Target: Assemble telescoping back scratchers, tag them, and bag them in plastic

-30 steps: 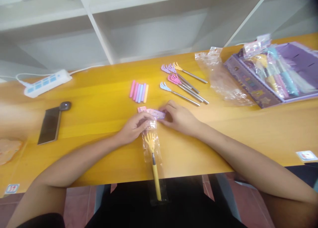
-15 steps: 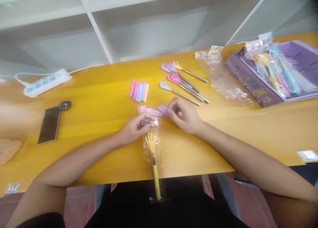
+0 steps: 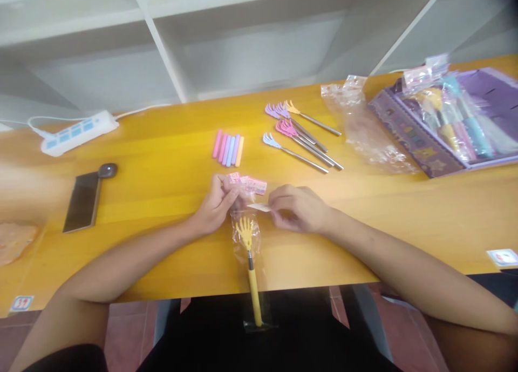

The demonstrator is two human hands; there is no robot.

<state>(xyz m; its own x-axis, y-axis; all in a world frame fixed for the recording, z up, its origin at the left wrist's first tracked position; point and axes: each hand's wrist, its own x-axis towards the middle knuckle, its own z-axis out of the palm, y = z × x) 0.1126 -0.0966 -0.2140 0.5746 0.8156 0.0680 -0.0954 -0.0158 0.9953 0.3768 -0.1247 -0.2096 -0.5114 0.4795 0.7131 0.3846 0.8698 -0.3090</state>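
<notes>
My left hand (image 3: 220, 202) is closed on the top of a clear plastic bag (image 3: 238, 242). Inside that bag lies a yellow back scratcher (image 3: 253, 291), its hand-shaped head toward the shelf and its handle reaching past the table edge. Between thumb and fingers my right hand (image 3: 297, 207) pinches a small card (image 3: 259, 207), pale side showing, close to the bag's top. Just beyond the left fingers, pink printed cards (image 3: 254, 186) lie on the table. Farther back are several loose back scratcher heads on metal rods (image 3: 301, 159) and a row of pastel tubes (image 3: 227, 149).
At the right stands a purple display box (image 3: 421, 137) with bagged back scratchers, beside an empty clear bag (image 3: 360, 129). On the left are a phone (image 3: 82, 202), a dark mouse-like object (image 3: 107, 170) and a white power strip (image 3: 79, 133). Shelving (image 3: 251, 53) rises behind the table.
My right hand has drawn one card off the small pile and brought it down toward the bag's top. My left hand has turned slightly and keeps hold of the bag.
</notes>
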